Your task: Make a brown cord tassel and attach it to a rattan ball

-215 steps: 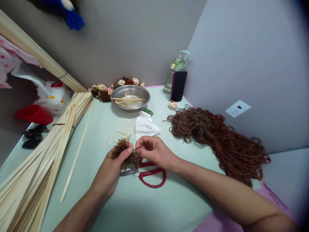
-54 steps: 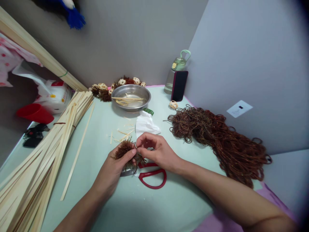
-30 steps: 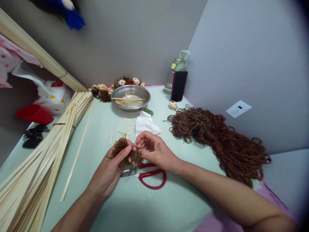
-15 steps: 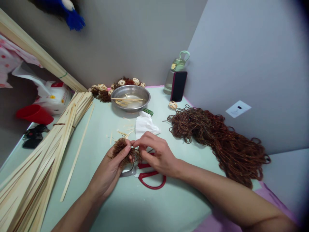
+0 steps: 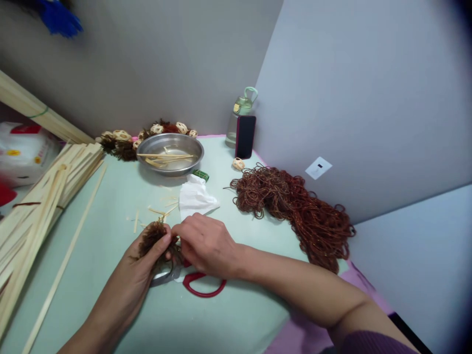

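My left hand (image 5: pixel 142 265) is closed round a small brown fuzzy tuft (image 5: pixel 152 234), thumb pressed on top of it. My right hand (image 5: pixel 206 243) meets it from the right, fingers curled and pinching at the tuft's edge; what the fingertips grip is too small to make out. Both hands hover just above red-handled scissors (image 5: pixel 201 287) that lie on the pale green table (image 5: pixel 110 206). The scissor blades poke out under my left hand.
A heap of brown cord (image 5: pixel 295 211) lies right. A crumpled tissue (image 5: pixel 195 196), a steel bowl with strips (image 5: pixel 169 155), a bottle (image 5: pixel 241 115) with a phone (image 5: pixel 246 136) and brown-and-cream balls (image 5: pixel 147 135) sit behind. Bamboo strips (image 5: pixel 40 196) fan out at left.
The view has swung right, so everything sits further left in frame. My right hand has turned palm down and closed in over the tuft held by my left hand.
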`<action>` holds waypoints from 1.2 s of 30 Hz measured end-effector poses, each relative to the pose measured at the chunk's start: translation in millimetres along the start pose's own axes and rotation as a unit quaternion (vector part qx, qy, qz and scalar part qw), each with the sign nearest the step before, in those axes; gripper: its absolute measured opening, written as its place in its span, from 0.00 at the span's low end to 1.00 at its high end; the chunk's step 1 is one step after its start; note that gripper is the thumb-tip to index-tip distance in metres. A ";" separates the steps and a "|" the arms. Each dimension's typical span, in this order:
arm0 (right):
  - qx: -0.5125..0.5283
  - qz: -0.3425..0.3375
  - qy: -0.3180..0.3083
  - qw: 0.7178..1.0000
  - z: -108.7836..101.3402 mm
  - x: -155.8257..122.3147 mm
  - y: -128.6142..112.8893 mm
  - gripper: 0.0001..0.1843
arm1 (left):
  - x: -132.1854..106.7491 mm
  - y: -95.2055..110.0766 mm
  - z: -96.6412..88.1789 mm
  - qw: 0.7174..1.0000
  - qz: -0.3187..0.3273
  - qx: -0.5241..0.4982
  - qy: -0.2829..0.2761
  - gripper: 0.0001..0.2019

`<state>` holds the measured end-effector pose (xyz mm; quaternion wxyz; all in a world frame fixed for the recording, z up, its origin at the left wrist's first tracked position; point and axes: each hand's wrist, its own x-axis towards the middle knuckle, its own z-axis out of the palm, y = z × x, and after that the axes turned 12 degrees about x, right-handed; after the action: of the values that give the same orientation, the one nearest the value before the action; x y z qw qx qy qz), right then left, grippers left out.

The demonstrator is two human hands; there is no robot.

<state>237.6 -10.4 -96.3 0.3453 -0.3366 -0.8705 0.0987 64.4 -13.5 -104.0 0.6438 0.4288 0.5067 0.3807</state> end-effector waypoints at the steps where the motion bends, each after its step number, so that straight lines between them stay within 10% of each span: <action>1: 0.035 0.020 0.007 0.999 -1.2 0.0 -0.5 0.12 | 0.0 -0.5 0.3 1.000 -0.003 0.007 0.003 0.11; 7: 0.227 0.111 0.027 0.967 -8.2 3.7 -5.7 0.08 | -0.1 1.9 1.0 0.999 -0.022 0.018 -0.036 0.11; 13: 0.412 0.247 0.054 0.875 -4.5 10.7 -9.5 0.09 | -2.2 11.5 -5.0 0.993 -0.060 -0.100 -0.035 0.10; 28: 0.637 0.318 0.039 0.701 6.1 18.4 -9.9 0.13 | -5.9 17.1 -3.2 0.995 -0.007 -0.099 0.025 0.13; 31: 0.621 0.327 0.060 0.710 5.8 18.5 -12.1 0.08 | -4.8 12.9 -4.0 0.998 0.024 -0.054 0.024 0.10; 36: 0.497 0.317 0.063 0.805 1.6 18.5 -13.8 0.03 | -3.3 6.8 -6.4 0.998 0.055 0.021 -0.001 0.07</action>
<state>219.5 -8.6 -82.0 0.4686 -0.3813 -0.5236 0.6007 57.1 -13.1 -97.3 0.6128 0.4699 0.4901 0.4043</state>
